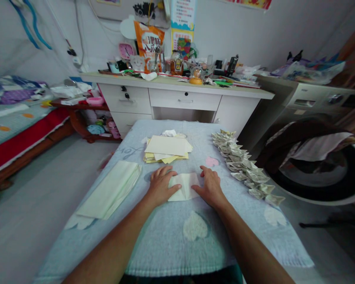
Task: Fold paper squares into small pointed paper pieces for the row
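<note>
A small creased sheet of paper lies on the cloth-covered table between my hands. My left hand grips its left side, thumb resting on the paper and fingers curled at the far left corner. At the right edge, my right hand has its thumb on the paper and its index finger bent by the far right corner. Just beyond is a stack of cream and yellow paper sheets. To the left lies a folded pile of larger pale green paper. Several folded paper boats stand in rows on the right.
A light blue cloth with heart patterns covers the table. Behind it stands a white desk crowded with a snack bag, jars and small items. A washing machine with its door open is at right, a bed at left.
</note>
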The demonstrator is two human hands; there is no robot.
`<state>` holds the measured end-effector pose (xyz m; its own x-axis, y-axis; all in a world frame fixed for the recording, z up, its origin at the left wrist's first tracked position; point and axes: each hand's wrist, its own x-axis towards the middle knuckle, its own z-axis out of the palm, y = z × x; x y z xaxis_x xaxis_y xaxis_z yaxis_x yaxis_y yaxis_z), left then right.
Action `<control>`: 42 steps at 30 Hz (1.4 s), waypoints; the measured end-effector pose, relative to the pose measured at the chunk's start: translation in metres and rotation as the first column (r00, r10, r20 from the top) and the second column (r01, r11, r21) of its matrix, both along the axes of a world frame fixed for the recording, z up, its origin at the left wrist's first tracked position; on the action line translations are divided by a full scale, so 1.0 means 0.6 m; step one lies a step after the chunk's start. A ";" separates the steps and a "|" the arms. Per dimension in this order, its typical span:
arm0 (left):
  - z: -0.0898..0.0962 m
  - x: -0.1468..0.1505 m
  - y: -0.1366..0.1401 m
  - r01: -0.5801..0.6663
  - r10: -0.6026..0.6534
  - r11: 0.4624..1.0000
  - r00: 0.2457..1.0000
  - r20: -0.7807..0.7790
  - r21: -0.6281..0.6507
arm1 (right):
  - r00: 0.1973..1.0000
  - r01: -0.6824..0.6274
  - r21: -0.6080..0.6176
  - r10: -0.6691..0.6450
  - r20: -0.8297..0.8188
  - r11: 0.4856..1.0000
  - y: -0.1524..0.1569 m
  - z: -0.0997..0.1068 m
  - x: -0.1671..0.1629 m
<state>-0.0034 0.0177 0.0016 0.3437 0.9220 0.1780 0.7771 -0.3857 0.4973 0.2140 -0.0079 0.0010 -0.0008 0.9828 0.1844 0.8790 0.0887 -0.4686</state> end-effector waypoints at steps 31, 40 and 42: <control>0.018 0.002 -0.011 0.206 0.172 0.882 0.698 0.695 -0.425 | 0.245 -0.296 -0.166 -0.093 -0.965 0.941 -0.002 0.031 0.003; 0.023 0.000 -0.016 0.137 0.224 0.896 0.683 0.696 -0.423 | 0.250 -0.275 -0.156 -0.086 -0.964 0.949 -0.005 0.038 -0.001; 0.022 -0.002 -0.016 0.129 0.220 0.899 0.693 0.687 -0.419 | 0.246 -0.272 -0.151 -0.083 -0.966 0.950 -0.005 0.038 -0.002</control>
<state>-0.0043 0.0080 0.0146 0.2306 0.9720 -0.0441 0.1357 0.0127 0.9907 0.2131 -0.0107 0.0241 -0.0960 0.9894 -0.1090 -0.2437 -0.1295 -0.9611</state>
